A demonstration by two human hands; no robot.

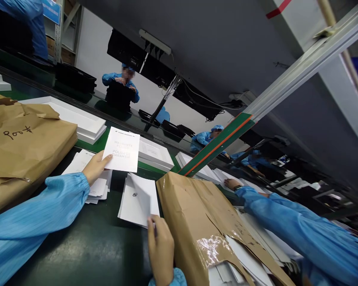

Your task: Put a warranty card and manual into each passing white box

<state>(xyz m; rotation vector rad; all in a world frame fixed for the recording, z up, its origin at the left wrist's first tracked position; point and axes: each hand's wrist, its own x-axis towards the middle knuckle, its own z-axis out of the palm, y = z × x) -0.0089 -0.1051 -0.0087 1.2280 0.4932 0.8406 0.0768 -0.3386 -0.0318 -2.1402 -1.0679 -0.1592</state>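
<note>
My left hand pinches a white warranty leaflet by its lower left corner, the printed face toward me. Beneath that hand lies a loose pile of white leaflets on the dark green bench. To the right is a second stack, topped by a white booklet with a small black logo. My right hand is closed on the lower right corner of this booklet, which bends up along its right side. The fingertips are partly hidden.
Torn brown paper parcels stand left and right, the right one holding white papers. White box trays line the belt behind. A co-worker's blue sleeve reaches in from the right. A slanted post crosses above; other people work beyond.
</note>
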